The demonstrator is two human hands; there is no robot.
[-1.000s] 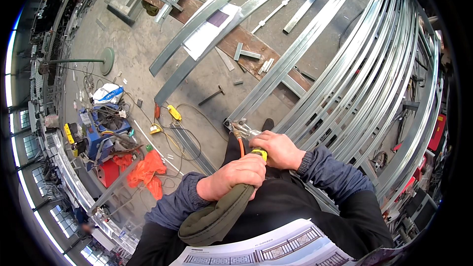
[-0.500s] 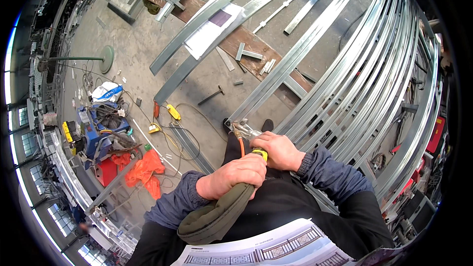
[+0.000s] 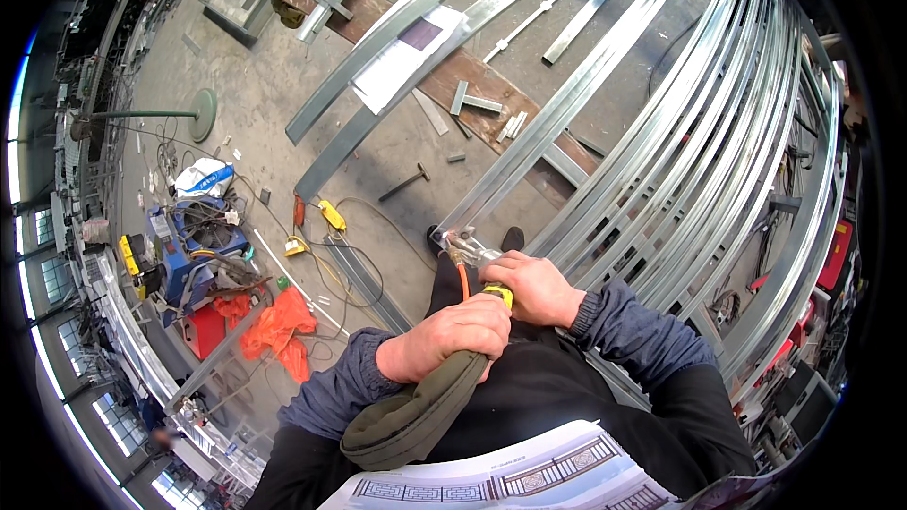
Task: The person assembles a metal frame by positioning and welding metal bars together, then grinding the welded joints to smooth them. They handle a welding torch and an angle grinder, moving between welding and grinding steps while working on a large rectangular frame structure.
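In front of my waist, my left hand (image 3: 449,338) is closed around a folded olive-green fabric piece (image 3: 416,416), which hangs down over my lap. My right hand (image 3: 531,286), close beside it, is closed too. A yellow-green and black object (image 3: 499,296) shows between the hands, most of it hidden by fingers; its kind is unclear. Just beyond my hands are an orange strip or hose (image 3: 464,280) and a shiny metallic piece (image 3: 472,250), partly covered by my right hand. Long galvanised steel tubes (image 3: 567,118) run away from there.
Many steel tubes (image 3: 718,123) lie side by side at the right. A hammer (image 3: 404,183) lies on the floor ahead. Cables, a blue machine (image 3: 179,250) and an orange plastic bag (image 3: 283,326) clutter the left. A printed sheet (image 3: 501,482) shows at my front.
My hands keep the same grip and place. The view has shifted only very slightly.
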